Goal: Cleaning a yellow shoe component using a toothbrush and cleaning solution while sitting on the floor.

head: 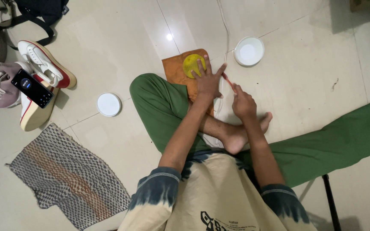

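I sit cross-legged on a tiled floor in green trousers. My left hand [207, 79] rests with spread fingers on a round yellow-green fruit [191, 64], which lies on an orange-brown board [174, 70] in front of my knee. My right hand [242, 102] is closed around a small red-handled tool [227, 80], its tip pointing toward the fruit and close to my left thumb. Whether the tool has a blade I cannot tell.
A white bowl [249, 51] stands to the far right of the board, a white lid [108, 104] to the left. White and red shoes [44, 70] with a phone [32, 88] on them lie at far left. A woven mat [67, 175] lies near left. A white cable [225, 25] runs along the floor.
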